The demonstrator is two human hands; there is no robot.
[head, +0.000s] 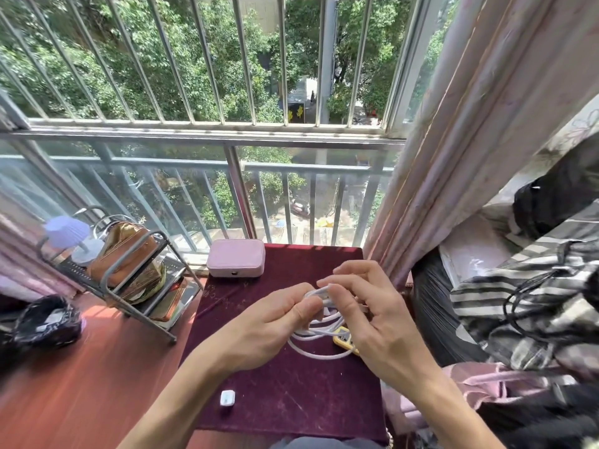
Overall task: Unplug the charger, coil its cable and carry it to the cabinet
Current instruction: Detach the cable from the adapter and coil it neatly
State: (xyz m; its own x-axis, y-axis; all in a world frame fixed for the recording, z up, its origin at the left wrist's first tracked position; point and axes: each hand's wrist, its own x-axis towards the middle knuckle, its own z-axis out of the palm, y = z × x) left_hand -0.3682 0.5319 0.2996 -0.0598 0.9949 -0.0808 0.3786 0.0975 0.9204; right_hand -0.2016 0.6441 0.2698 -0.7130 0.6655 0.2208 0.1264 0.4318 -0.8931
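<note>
Your left hand (pixel 272 322) and right hand (pixel 366 319) both pinch thin white charger cable (pixel 319 335), loops hanging over dark red velvet tabletop (pixel 291 393). Risk: loosen pinch, coil springs apart; loop may snag yellow block (pixel 343 340) beneath. Wire rack (pixel 129 273) holds brown pouch (pixel 124 254).

Home bedroom: pink curtain (pixel 479 131), barred window (pixel 201 59).

**Bare forearms, no sleeves**

The person's left hand (pixel 272 325) and right hand (pixel 372 322) are bare, with no rings, watch or bracelet showing. Both forearms are uncovered right down to the frame's lower edge. Fingernails are short and unpainted. A strip of grey clothing (pixel 324 443) shows at bottom centre.
</note>
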